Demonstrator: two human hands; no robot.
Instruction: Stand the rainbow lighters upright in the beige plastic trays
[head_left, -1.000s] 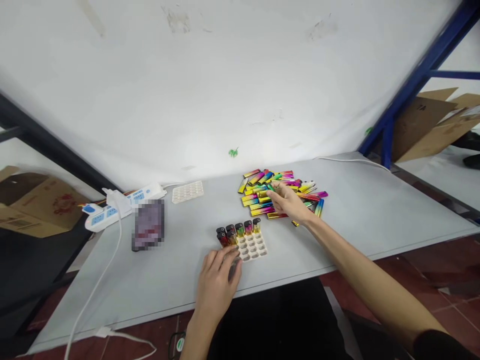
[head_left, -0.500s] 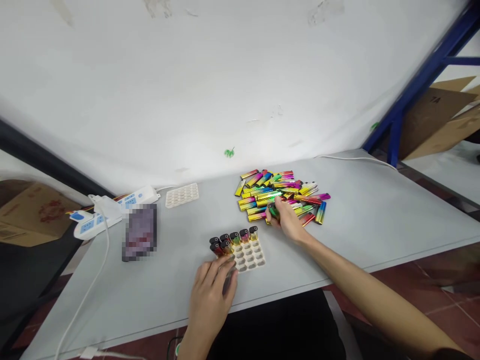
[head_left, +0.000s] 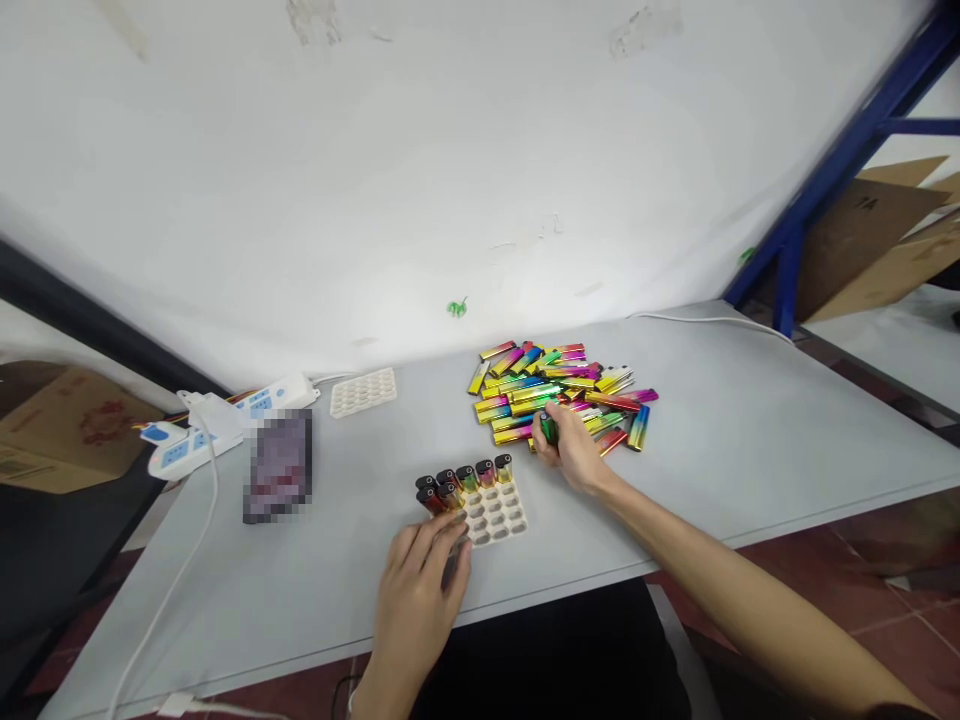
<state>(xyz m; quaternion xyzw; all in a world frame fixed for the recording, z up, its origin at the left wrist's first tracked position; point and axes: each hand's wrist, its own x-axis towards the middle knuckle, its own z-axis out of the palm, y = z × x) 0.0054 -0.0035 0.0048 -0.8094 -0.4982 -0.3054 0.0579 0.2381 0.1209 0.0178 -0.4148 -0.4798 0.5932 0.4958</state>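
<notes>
Since 1.0 s ago the right hand has come back from over the middle of the pile to its near edge, bringing the green lighter with it; left hand is still parked at the near-left corner of the white tray. Head view, only one: right hand is closed on the green lighter, thumb and fingers wrapped round it, so only part of the body and its dark top show. It's near the tray, to the right of it. Left hand is loosely bent, thumb apart from the fingers, fingertips at the tray by the front lighters; can't tell whether it's gripping the rim or just resting there. Dark patch between its thumb and index, can't make it out. Tray lies flat on the grey desk, with seven black-topped lighters standing upright in it: five along the back row, two in front at the left end. Bare sockets to the right of those two. Pile of metallic multicolour lighters lies loose on the desk behind and right of the tray. Second white tray is farther back left, near the wall, with the power strip and a pixelated dark object left of it.
</notes>
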